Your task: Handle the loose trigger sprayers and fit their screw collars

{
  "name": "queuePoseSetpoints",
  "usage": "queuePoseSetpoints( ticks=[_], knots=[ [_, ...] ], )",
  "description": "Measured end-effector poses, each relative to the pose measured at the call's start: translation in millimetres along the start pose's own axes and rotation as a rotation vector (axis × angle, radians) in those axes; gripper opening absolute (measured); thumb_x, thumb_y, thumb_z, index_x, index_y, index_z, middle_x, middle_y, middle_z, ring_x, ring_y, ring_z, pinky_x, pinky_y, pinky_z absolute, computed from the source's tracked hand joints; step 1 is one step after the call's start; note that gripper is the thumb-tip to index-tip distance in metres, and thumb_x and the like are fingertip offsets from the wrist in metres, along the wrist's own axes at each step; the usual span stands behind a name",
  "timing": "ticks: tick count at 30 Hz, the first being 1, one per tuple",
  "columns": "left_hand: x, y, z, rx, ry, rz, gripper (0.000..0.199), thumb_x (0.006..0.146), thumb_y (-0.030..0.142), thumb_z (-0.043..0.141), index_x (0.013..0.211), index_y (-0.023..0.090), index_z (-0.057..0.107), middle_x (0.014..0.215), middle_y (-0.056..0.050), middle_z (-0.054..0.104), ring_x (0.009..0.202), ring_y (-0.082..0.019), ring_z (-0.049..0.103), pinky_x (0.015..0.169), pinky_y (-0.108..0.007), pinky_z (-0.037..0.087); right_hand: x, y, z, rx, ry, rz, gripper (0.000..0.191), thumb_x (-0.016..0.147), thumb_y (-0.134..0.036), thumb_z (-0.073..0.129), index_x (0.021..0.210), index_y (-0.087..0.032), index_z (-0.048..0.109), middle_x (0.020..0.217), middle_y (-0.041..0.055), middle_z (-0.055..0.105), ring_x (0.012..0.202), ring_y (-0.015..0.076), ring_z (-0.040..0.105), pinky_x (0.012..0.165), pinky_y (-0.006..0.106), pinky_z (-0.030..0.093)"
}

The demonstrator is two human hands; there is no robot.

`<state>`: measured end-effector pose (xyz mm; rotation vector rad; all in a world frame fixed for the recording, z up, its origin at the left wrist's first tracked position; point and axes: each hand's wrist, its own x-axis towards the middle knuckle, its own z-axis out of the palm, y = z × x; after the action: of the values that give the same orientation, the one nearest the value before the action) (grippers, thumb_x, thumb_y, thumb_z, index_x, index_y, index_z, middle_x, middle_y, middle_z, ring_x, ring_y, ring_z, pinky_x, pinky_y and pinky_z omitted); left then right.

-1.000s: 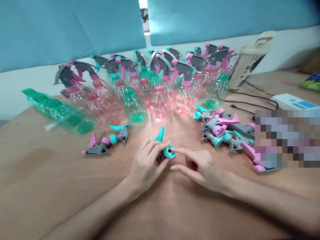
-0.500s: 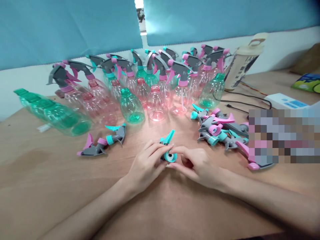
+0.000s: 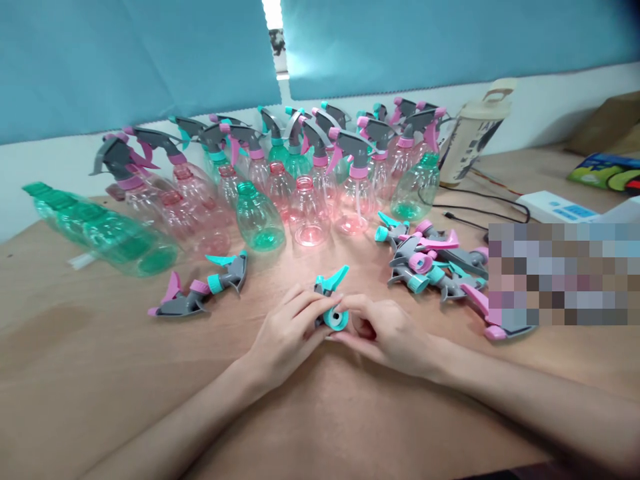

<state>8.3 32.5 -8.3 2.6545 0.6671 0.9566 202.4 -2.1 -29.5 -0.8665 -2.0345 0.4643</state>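
A grey and turquoise trigger spray head [image 3: 336,319] is between my hands, its turquoise collar facing me and its trigger pointing up to the right. My left hand [image 3: 287,330] is closed around its grey body. The thumb and forefinger of my right hand [image 3: 393,333] pinch the collar's rim from the right. Inside the collar a white disc with a dark hole shows. Two spray heads, one with pink parts [image 3: 185,300] and one with turquoise parts [image 3: 229,275], lie to the left. A pile of spray heads [image 3: 425,260] lies to the right.
Behind my hands stand several pink and green bottles, including an uncapped green bottle [image 3: 260,220] and a pink bottle [image 3: 305,213]. Green bottles [image 3: 105,233] lie at the left. A cream tumbler [image 3: 470,143], a black cable [image 3: 490,195] and a white box [image 3: 555,208] are at the right.
The view has shifted slightly, so everything appears a little further left and lower. My hands keep the same hold on the spray head.
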Motion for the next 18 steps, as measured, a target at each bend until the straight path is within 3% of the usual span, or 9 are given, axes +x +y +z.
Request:
queuePoseSetpoints(
  ticks=[9, 14, 18],
  knots=[
    [1.6, -0.6, -1.1, 0.041, -0.042, -0.001, 0.014, 0.087, 0.019, 0.057, 0.099, 0.015, 0.059, 0.089, -0.007, 0.064, 0.082, -0.019, 0.054, 0.070, -0.030, 0.050, 4.4, -6.5, -5.8, -0.020, -0.161, 0.085, 0.027, 0.086, -0.025, 0.055, 0.112, -0.016, 0.052, 0.059, -0.0067, 0.050, 0.047, 0.0080, 0.041, 0.048, 0.020, 0.034],
    [3.0, -0.1, -1.6, 0.045, -0.056, -0.002, 0.015, 0.087, 0.020, 0.056, 0.100, 0.014, 0.059, 0.087, -0.008, 0.064, 0.082, -0.019, 0.054, 0.069, -0.030, 0.049, 4.7, -4.1, -8.1, -0.009, -0.172, 0.081, 0.030, 0.086, -0.026, 0.055, 0.114, -0.017, 0.051, 0.058, -0.0077, 0.049, 0.046, 0.0078, 0.042, 0.049, 0.020, 0.034],
    [2.8, 0.0, -2.1, 0.045, -0.068, 0.040, 0.016, 0.088, 0.023, 0.054, 0.101, 0.014, 0.058, 0.087, -0.008, 0.064, 0.080, -0.019, 0.054, 0.067, -0.030, 0.049, 5.1, -2.0, -9.4, -0.009, -0.165, 0.069, 0.023, 0.084, -0.029, 0.057, 0.102, -0.016, 0.053, 0.059, -0.0062, 0.050, 0.047, 0.0078, 0.042, 0.047, 0.020, 0.033]
  ],
)
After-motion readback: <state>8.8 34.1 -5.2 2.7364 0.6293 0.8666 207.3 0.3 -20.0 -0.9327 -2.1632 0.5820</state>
